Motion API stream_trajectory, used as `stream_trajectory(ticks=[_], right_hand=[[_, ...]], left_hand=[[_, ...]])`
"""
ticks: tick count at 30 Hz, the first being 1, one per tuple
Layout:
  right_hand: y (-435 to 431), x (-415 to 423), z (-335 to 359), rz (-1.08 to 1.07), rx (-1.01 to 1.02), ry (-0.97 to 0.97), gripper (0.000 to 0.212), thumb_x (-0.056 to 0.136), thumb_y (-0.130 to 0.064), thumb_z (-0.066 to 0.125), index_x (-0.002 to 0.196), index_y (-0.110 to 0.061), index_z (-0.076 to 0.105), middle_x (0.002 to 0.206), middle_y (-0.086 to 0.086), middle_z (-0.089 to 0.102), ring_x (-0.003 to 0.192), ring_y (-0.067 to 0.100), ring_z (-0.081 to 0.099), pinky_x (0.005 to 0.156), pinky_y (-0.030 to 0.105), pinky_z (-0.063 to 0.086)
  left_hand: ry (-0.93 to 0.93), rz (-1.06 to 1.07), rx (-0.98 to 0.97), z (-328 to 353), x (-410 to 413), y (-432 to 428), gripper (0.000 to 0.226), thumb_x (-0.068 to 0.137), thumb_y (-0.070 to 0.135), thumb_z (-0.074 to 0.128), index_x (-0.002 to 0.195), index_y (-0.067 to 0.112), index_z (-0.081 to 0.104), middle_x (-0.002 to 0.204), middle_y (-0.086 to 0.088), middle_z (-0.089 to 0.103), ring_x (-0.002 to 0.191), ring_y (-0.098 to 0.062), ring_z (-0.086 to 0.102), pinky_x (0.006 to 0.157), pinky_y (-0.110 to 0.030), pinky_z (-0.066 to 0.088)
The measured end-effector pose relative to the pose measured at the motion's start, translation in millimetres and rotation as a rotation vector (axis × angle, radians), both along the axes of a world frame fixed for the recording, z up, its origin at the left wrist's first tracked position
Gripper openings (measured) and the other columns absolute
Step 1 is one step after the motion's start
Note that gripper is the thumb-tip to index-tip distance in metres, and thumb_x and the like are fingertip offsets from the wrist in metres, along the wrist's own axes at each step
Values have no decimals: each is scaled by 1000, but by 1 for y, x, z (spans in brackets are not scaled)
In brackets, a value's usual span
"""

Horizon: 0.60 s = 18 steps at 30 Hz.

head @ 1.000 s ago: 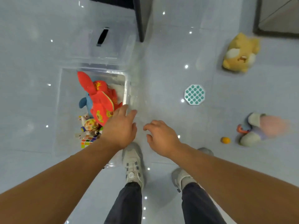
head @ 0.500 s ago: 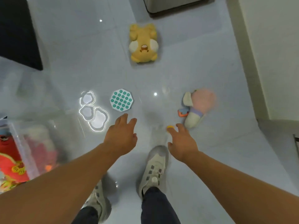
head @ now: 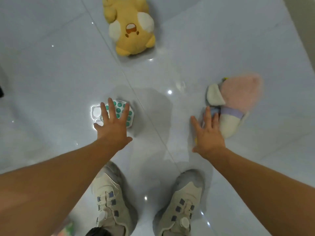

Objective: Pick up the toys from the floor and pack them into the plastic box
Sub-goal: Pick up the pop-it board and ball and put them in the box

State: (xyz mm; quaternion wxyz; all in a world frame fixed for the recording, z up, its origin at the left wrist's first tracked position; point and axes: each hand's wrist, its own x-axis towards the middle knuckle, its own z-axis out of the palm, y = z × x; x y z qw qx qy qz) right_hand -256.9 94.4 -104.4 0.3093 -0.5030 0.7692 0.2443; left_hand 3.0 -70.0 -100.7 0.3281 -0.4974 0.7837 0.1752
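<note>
A white octagonal toy with teal dots (head: pixel 128 114) lies on the floor, and my left hand (head: pixel 113 124) is spread open over it, fingers apart. A pink, white and purple plush (head: pixel 236 103) lies to the right. My right hand (head: pixel 208 133) is open beside it, fingertips at its lower left edge. A small yellow-orange thing (head: pixel 196 140) peeks out under that hand. A yellow plush bear (head: pixel 131 26) lies face up further ahead. The plastic box is mostly out of view; only a blurred corner with colours (head: pixel 68 227) shows at the bottom left.
My two grey-white shoes (head: pixel 110 201) (head: pixel 184 205) stand on the glossy pale tile floor (head: pixel 51 74). Bright ceiling-light reflections (head: pixel 95 113) lie beside the dotted toy. A wall base (head: pixel 305 23) runs along the right edge.
The view has moved away from the box and down toward the floor. Both hands have lowered and spread, the left onto the dotted toy, the right to the pink plush.
</note>
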Motion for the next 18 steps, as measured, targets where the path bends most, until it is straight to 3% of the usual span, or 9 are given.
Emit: stream_trajectory(ticks=[3,5,9,11,15,18], right_hand=[[-1,-5,-9,-64,-106,-20,85,76,-24,76,142,-29,23,156,18,-25,141,52,-10,107,53,36],[-5,-11,-12,-70,-175,-38,60,79,-6,69,128,-22,39,158,18,-17,142,52,-7,101,56,39],[-12,-23,-18,-52,-253,-44,26,88,-3,56,112,-10,52,160,19,-7,142,52,-3,102,58,38],[-15,-28,-22,-37,-289,-31,21,86,-3,59,106,-8,58,159,22,2,141,54,5,107,61,32],[-16,-36,-26,21,-381,-34,22,75,-4,74,92,-9,63,149,29,28,131,57,28,99,61,41],[-19,-38,-24,5,-376,-30,32,68,-9,79,96,-14,63,150,29,24,127,56,33,97,58,42]], left_hand=[[15,24,-18,-12,-7,-11,133,64,64,78,146,41,-24,153,-10,-37,143,-39,-27,102,-70,34],[27,33,-26,-17,-11,-14,136,60,63,81,145,42,-23,155,-10,-33,144,-39,-24,100,-70,36],[48,58,-22,-25,-13,-14,128,65,54,82,146,45,-17,157,-7,-26,146,-37,-18,101,-69,36],[42,51,-48,-26,-13,-13,124,69,50,81,146,44,-15,158,-8,-22,147,-36,-12,99,-66,39],[5,38,-95,-27,-14,-12,125,69,40,84,145,45,-15,156,-9,-19,147,-35,-2,92,-58,46],[-6,25,-114,-26,-15,-12,121,69,41,82,145,44,-12,156,-13,-15,146,-35,2,89,-56,47]])
